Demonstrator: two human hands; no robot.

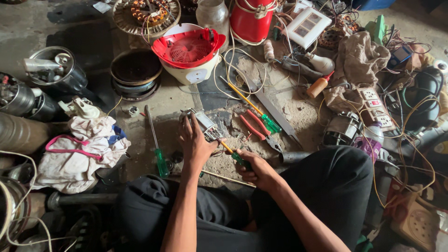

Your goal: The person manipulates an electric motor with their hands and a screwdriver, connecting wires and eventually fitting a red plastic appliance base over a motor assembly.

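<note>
From the head view, I saw my left hand (195, 142) pressed over a small metal part (205, 125) on the floor (186, 102), fingers curled around its near side and gripping it. My right hand (256, 171) sat just right of the part, fist closed around a green-handled screwdriver (233, 154) whose yellow shaft pointed up-left to touch the part. Red pliers (259, 130) lay right of the part, near a second green screwdriver (254, 109). A third screwdriver (156, 142) lay left of the part. Behind the part stood a red-and-white appliance (190, 53). A cloth heap (77, 151) lay far left of it.
</note>
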